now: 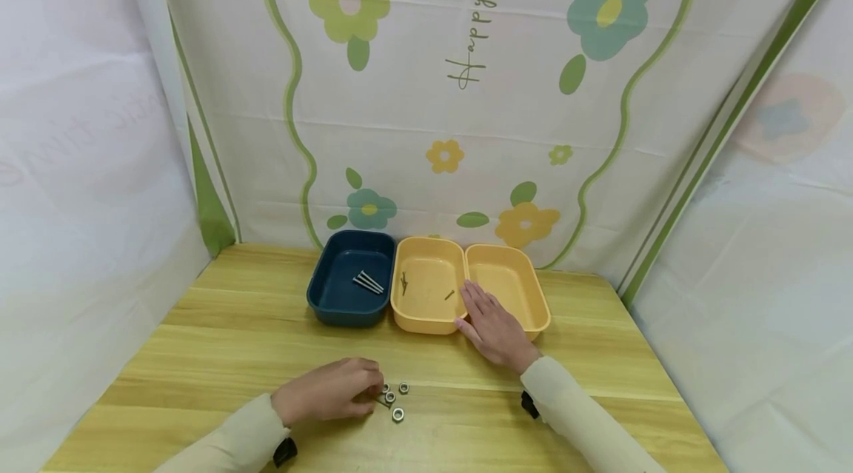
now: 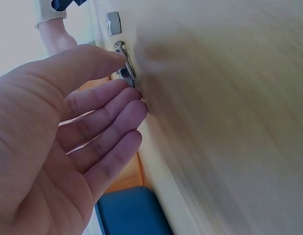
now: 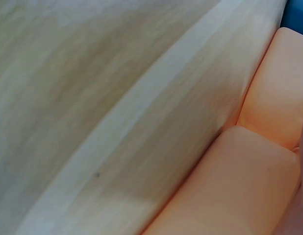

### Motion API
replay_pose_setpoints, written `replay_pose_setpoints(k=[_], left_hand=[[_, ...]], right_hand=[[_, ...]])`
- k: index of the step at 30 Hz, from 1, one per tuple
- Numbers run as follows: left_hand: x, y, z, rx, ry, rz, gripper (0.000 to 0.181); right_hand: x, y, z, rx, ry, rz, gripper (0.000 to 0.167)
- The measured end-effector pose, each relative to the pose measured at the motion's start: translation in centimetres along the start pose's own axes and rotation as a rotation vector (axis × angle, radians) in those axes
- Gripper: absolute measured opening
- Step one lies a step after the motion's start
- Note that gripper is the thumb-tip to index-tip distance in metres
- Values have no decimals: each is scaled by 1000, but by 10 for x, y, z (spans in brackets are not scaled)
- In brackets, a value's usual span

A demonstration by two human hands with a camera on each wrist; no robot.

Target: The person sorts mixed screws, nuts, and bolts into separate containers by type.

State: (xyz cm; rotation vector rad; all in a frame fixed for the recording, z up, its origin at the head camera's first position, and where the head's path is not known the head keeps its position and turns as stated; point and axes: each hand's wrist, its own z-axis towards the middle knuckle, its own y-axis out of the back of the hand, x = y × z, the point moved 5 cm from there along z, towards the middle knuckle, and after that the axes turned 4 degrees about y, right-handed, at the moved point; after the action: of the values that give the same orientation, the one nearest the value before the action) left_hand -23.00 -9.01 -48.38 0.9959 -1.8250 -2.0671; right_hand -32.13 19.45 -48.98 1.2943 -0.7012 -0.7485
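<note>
My left hand (image 1: 333, 390) is low over the wooden table, fingers bent and thumb apart from the index finger. Just at the thumb tip in the left wrist view is a small threaded screw (image 2: 126, 59); whether the thumb touches it I cannot tell. Several hex nuts (image 1: 397, 414) lie around these fingertips. My right hand (image 1: 496, 329) rests with straight fingers over the adjoining rims of the middle yellow box (image 1: 426, 326) and the right yellow box (image 1: 513, 273). A few small screws (image 1: 449, 294) lie in the middle box.
Left of the yellow boxes stands a dark blue box (image 1: 349, 316) with several long screws (image 1: 369, 282) inside. All three boxes form a row at the back of the wooden table (image 1: 220, 325). A flowered cloth (image 1: 426, 103) hangs behind them, with white cloth at both sides.
</note>
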Motion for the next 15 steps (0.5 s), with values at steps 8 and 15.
replay_pose_setpoints(k=[8, 15], left_hand=[[-4, -10, 10, 37, -19, -28, 14], [-5, -12, 13, 54, -34, -1, 19]], right_hand=[[-1, -3, 1, 12, -4, -6, 72], [-3, -5, 1, 15, -9, -4, 73]])
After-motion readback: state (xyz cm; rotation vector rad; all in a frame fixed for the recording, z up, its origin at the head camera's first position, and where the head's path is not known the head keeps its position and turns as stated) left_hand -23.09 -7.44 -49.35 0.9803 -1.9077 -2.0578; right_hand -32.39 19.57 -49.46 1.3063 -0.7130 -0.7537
